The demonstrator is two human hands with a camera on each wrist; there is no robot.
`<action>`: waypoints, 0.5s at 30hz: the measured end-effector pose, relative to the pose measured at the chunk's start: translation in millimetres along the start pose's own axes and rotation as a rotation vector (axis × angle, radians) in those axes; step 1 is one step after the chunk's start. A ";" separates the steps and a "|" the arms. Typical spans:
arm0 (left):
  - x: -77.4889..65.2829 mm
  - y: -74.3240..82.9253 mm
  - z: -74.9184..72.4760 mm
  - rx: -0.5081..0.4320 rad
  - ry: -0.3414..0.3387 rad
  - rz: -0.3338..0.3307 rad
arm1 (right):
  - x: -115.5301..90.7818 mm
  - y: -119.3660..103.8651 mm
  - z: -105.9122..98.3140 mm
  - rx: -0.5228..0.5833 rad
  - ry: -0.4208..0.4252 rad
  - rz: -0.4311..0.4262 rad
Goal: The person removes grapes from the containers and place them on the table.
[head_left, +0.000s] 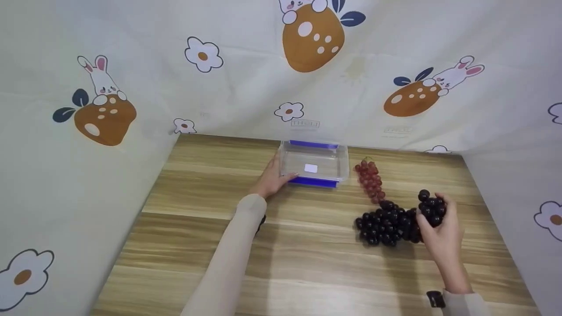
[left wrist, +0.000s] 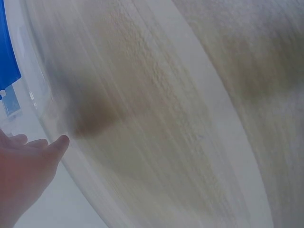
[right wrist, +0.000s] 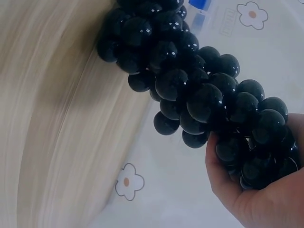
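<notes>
In the head view, a clear plastic container point(head_left: 314, 162) with blue clips stands at the back of the table. My left hand point(head_left: 273, 179) grips its near left corner, fingers along the left side and thumb by the front clip. On the right, my right hand point(head_left: 445, 226) holds one end of a bunch of black grapes point(head_left: 382, 226). The right wrist view shows the black grapes point(right wrist: 204, 102) up close, the fingers point(right wrist: 223, 185) curled round that end. Beyond them lies a smaller bunch of red grapes point(head_left: 371, 180).
The wood-grain table point(head_left: 197, 188) meets a pale patterned sheet point(head_left: 237, 87) that rises behind it and on both sides. The red grapes lie between the container and the black grapes.
</notes>
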State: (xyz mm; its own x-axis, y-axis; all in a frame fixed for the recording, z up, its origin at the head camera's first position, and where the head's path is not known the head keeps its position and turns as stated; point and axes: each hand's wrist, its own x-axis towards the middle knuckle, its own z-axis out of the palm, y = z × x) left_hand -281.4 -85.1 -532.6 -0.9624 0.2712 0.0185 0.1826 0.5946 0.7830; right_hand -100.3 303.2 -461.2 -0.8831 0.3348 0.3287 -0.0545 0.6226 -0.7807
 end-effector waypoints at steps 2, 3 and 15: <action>-0.3 0.6 0.2 0.011 -0.003 -0.009 | 0.2 1.9 -0.2 -0.004 -0.005 0.004; -0.1 0.6 0.4 0.017 -0.005 -0.013 | 0.2 2.9 -0.4 -0.007 -0.004 0.005; 1.0 0.0 0.6 0.002 -0.005 -0.013 | -2.7 17.4 -3.1 -0.062 -0.064 0.024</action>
State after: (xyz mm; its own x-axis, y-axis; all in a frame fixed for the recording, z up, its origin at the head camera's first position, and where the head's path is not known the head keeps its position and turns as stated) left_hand -282.2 -84.4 -533.0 -0.9637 0.2671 0.0054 0.1704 0.5993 0.7822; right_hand -97.4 315.3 -474.1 -0.9118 0.3058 0.2740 -0.0057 0.6580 -0.7530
